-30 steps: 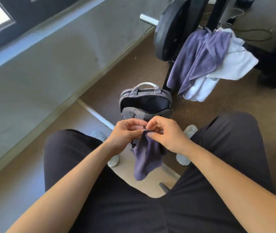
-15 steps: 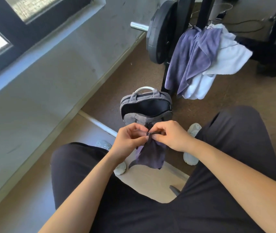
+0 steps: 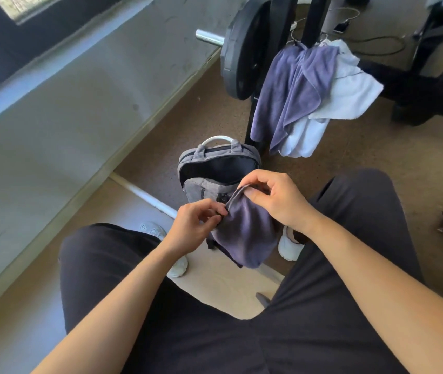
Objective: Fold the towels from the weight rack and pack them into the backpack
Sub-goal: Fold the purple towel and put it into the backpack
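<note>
The left hand [image 3: 197, 225] pinches one edge of a small purple towel [image 3: 244, 236], which hangs between the knees just in front of the open grey backpack [image 3: 215, 171] on the floor. The right hand [image 3: 271, 201] pinches its upper corner. Folding seems under way; next, edges must meet squarely before packing. A larger purple towel [image 3: 288, 90] and a white towel [image 3: 350, 95] drape the weight rack [image 3: 314, 20].

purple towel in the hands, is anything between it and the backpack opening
Nothing visible does. The purple towel, pinched by the left hand and right hand, hangs right in front of the backpack, whose top is unzipped and gaping.
</note>
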Tool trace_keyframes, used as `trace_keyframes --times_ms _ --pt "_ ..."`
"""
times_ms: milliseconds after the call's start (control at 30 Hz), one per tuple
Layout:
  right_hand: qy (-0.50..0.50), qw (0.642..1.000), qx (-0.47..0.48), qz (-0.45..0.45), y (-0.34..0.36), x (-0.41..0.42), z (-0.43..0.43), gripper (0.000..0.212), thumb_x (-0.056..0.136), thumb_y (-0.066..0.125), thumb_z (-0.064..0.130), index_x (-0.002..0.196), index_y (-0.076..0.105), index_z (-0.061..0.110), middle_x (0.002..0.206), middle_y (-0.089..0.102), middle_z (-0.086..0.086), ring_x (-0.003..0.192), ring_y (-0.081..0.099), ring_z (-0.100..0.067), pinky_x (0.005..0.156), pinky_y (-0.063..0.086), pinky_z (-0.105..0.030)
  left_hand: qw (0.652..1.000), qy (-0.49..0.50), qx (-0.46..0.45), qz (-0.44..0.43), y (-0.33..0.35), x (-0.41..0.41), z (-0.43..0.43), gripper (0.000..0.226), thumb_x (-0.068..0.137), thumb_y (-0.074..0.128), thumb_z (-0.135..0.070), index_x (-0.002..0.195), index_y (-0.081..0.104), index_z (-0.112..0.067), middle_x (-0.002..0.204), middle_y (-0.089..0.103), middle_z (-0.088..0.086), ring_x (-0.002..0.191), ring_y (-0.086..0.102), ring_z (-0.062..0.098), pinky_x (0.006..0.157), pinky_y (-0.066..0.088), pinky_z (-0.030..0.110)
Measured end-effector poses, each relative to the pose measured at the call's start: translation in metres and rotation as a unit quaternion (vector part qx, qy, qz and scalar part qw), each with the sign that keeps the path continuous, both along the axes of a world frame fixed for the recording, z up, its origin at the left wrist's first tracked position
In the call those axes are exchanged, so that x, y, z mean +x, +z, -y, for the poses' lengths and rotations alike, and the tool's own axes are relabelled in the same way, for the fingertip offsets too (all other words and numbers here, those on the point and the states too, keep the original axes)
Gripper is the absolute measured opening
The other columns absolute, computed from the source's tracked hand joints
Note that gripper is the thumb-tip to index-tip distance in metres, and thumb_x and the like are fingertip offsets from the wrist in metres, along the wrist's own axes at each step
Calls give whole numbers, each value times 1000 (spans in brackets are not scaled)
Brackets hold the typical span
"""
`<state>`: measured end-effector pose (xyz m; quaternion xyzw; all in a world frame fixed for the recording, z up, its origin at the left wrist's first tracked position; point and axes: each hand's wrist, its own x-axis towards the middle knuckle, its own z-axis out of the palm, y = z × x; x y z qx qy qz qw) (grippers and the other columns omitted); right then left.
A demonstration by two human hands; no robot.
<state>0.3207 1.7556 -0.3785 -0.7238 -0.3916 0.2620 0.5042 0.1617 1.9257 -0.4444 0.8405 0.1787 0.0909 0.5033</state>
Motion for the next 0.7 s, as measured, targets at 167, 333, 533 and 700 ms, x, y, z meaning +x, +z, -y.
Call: trace_keyframes --times_ms 167,333,533,700 --pt "-3 1000 6 -4 2 0 2 14 94 63 1 102 72 9 89 72 0 86 67 -5 79 52 -17 998 -1 63 28 -1 3 3 45 89 71 2 98 73 -42 92 75 -17 79 70 12 76 57 22" --pt "-4 1000 17 -6 4 0 6 13 92 68 1 103 73 4 92 74 -1 88 68 -5 81 52 -17 998 6 54 31 1 6 5 36 84 71 6 94 74 -28 84 74 -15 74 71 9 73 60 31" --pt "-13 999 33 -21 7 2 8 14 92 66 -1 99 72 10 90 73 1 86 67 -3 81 51 -16 998 -15 56 25 6 9 7 37 80 64 3 89 75 -31 78 72 -20 69 66 7 71 58 32" --pt "-49 993 79 -79 7 3 8 23 94 62 -4 96 68 18 86 68 5 83 64 -2 81 50 -17 993 -111 25 -33 1 10 6 16 75 64 -28 88 74 -27 91 62 -13 84 60 8 75 46 25"
